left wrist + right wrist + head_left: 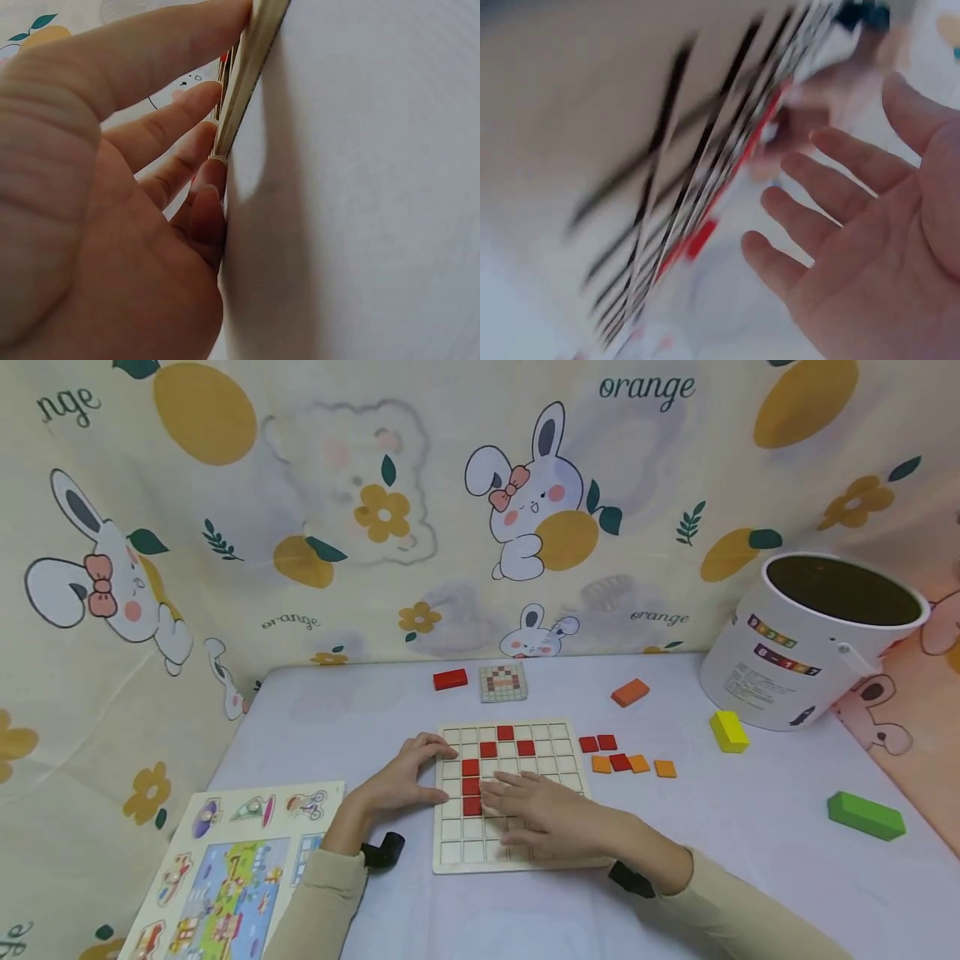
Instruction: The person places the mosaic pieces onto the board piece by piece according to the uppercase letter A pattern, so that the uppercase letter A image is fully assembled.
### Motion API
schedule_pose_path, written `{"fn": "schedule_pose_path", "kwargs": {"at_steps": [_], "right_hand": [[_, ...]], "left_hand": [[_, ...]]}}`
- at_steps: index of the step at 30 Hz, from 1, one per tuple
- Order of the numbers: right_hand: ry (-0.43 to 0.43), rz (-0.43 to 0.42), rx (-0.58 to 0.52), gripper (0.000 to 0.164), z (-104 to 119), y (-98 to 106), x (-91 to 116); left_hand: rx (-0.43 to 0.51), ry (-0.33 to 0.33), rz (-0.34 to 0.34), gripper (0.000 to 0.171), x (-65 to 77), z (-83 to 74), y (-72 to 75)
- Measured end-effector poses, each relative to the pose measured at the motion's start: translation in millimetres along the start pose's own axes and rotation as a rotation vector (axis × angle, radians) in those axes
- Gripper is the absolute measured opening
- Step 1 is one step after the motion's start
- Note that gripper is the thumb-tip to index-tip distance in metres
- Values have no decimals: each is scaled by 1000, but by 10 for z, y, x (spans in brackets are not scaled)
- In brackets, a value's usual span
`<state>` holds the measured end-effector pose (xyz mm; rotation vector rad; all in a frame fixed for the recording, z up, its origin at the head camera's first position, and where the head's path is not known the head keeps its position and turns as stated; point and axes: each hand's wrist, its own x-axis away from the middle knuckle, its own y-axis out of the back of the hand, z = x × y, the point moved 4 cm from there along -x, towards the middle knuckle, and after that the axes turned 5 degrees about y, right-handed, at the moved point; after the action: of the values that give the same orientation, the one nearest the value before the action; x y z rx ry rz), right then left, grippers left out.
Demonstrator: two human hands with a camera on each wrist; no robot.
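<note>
Set apart from each other, both bare: left hand (397, 781) at the left edge of a pale grid board (452, 853), with thumb and fingers spread along the rim and touching it; right hand (547, 814) palm down over the board's lower middle, with fingers extended and nothing held. Impossible to tell from the head view whether in contact with the surface; in the blurred right wrist view, with a gap between fingertips and board.

Beneath and between the hands, flat on the white tabletop (562, 918): the grid board, partly covered by the right hand. Visible in its cells, six red squares (470, 767): one in the top row, two in the second row diagonally below it, three stacked down the second column, near the right fingertips.

Just beyond the board's right edge: three loose red tiles (607, 742) and three orange tiles (665, 768). Behind the board, a small pattern card (503, 682) beside a red block (450, 680). Farther right, an orange block (630, 692), a yellow block (729, 732) and a green block (866, 815), with a white lidless bucket (757, 668) behind. At lower left, partly under the left sleeve (318, 893), a picture puzzle board (247, 893). Behind everything, a rabbit-and-orange printed cloth (450, 610).
</note>
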<state>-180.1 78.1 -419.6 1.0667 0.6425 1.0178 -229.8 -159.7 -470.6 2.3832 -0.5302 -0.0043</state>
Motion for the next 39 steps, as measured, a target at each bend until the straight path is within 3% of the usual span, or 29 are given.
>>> {"fn": "schedule_pose_path", "kwargs": {"at_steps": [8,14,25,39], "right_hand": [[-237,-304,-269,35,-806,426,585],[-365,-298,-342,30,-1251,468,876],[-398,-253,-304,29,-1390,391,896],[-405,-254,-301,23,-1377,430,875]], "left_hand": [[6,16,4,59,5,-10,-7],[6,21,10,59,7,-7,-9],[-5,24,5,58,4,-22,-3],[8,24,8,59,11,-24,-1]]}}
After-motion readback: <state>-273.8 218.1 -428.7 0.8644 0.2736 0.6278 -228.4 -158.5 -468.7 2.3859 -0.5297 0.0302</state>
